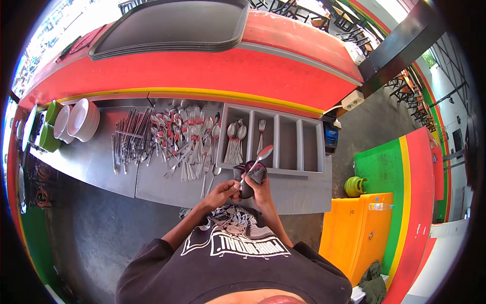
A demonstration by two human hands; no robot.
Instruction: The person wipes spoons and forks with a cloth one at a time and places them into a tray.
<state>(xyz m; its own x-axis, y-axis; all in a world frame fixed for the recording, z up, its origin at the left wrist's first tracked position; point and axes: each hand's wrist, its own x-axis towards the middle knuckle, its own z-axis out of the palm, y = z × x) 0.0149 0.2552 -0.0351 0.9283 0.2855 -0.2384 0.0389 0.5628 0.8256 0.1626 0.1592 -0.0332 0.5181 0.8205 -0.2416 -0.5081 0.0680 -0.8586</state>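
Observation:
A spoon (264, 152) points up and to the right, its bowl over the front edge of the grey cutlery tray (248, 167). My right hand (259, 190) is wrapped round a dark cloth (249, 188) and the spoon in it. My left hand (224, 193) pinches the lower end of the spoon's handle. Several spoons (236, 137) lie in the tray's leftmost compartment, and a fork (261, 133) lies in the one beside it. Left of the tray, loose spoons and forks (187, 139) are heaped on the metal counter (167, 188).
A pile of thin dark utensils (132, 137) lies further left, near white bowls (83, 121) and green containers (49, 137). Black trays (172, 25) are stacked on the red ledge (298, 38). A blue device (331, 139) stands right of the cutlery tray, and an orange cabinet (349, 228) stands at the right.

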